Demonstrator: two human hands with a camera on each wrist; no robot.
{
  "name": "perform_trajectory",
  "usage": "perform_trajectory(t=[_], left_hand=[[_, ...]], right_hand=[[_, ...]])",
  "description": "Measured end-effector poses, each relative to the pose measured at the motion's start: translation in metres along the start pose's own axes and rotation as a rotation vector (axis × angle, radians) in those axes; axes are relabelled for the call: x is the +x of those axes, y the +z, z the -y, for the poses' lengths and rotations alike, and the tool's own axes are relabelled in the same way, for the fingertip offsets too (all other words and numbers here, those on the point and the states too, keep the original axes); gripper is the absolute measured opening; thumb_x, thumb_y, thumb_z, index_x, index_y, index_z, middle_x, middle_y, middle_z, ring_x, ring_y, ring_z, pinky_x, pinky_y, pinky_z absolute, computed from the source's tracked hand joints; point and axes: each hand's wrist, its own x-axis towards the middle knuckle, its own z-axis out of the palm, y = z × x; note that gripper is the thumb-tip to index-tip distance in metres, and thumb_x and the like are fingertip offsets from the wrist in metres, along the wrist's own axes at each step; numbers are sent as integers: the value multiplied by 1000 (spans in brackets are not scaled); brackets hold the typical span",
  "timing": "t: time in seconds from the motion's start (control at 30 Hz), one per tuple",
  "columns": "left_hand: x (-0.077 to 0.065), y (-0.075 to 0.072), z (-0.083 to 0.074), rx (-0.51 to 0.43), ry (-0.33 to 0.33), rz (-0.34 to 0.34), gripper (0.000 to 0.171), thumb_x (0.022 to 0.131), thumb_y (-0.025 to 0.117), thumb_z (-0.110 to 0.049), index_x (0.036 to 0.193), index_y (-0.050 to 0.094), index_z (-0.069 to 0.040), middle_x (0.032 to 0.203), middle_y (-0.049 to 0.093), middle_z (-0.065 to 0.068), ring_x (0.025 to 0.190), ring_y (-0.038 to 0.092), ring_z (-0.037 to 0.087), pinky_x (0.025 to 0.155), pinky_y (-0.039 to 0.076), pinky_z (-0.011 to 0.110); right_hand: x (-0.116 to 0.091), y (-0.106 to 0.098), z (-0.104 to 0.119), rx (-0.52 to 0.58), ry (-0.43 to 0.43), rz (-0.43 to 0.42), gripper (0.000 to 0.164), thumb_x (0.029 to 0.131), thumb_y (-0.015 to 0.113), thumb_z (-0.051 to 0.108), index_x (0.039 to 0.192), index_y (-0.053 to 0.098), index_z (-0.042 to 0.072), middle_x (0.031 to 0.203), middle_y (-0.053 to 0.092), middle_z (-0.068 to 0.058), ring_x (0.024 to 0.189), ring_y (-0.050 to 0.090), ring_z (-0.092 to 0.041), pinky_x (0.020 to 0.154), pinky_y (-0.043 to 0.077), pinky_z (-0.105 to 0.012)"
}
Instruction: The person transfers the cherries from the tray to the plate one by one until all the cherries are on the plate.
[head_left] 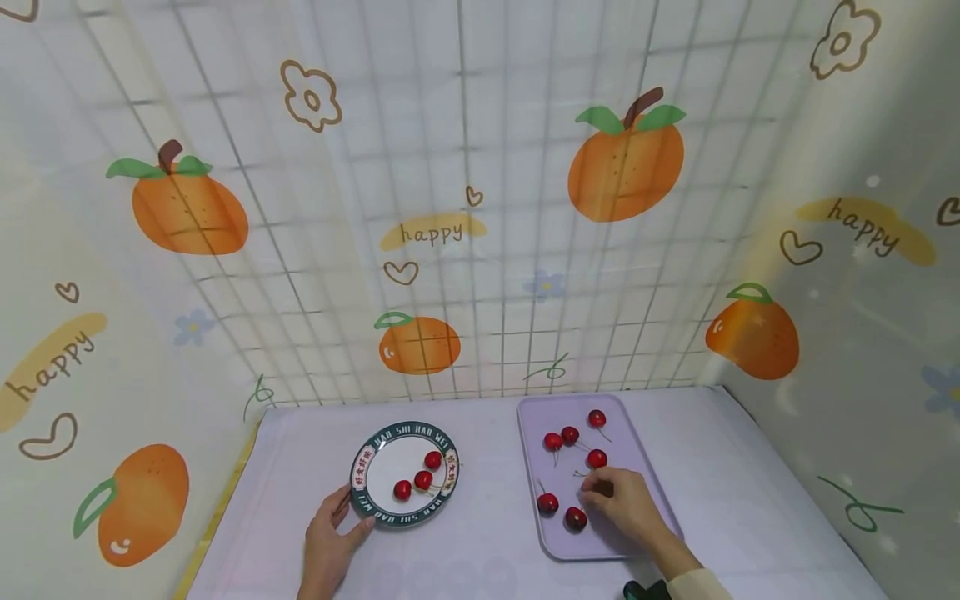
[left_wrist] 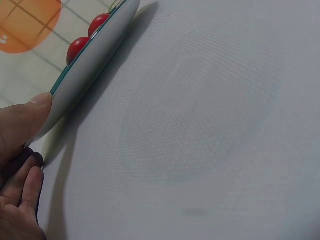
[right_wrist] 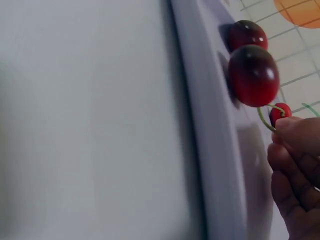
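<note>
Right hand [head_left: 628, 507]: thumb and fingertips are brought narrowly together, pinching a thin green stem [right_wrist: 262, 119] that appears to run to a dark cherry [right_wrist: 254, 75]. This cherry is at the near end of the lilac tray [head_left: 626, 429], just beside the fingertips. Whether it bears on the tray floor cannot be told. Left hand [head_left: 330, 533]: thumb on the rim of the round plate [head_left: 386, 467], other fingers bent below its edge, holding it.

Condition: the dark cherry is round and glossy, deep red shading to near-black on one side. Five other cherries [head_left: 570, 436] lie spread over the tray, mostly brighter red, several with stems visible. Three plated cherries [head_left: 423, 480] sit in the right half of the plate, which is white-centred with a dark lettered border.

Edges: the tray has a raised rim and rounded corners. White cloth [head_left: 487, 475] separates tray and plate, and extends widely right of the tray. A printed backdrop [head_left: 525, 183] stands behind.
</note>
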Motion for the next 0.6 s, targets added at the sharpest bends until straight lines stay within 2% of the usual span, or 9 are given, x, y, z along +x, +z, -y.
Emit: perform_trajectory(t=[0.17,0.37,0.6], left_hand=[[1,1,-2,8,-11,-7,80,84,89,-12,153,48,-3,156,50,22,143,50,41,119,49,47],[1,1,-2,3,-15,-3,80,85,88,-12,153,48,-3,157,50,22,143,50,41,119,49,47],[2,1,-2,-1,-22,-5,80,85,88,-12,153,48,-3,157,50,23,144,49,41,120,48,47]], right_hand=[[2,-7,1,39,39,-1,15,83,86,-1,87,80,12,85,75,4,77,65,-11,69,60,-23],[5,-16,9,55,95,-1,13,87,83,1,89,80,14,90,76,3,84,68,-14,77,62,-26],[10,-24,20,129,24,-76,13,86,84,-3,90,80,9,90,78,-2,79,72,-13,71,64,-19]])
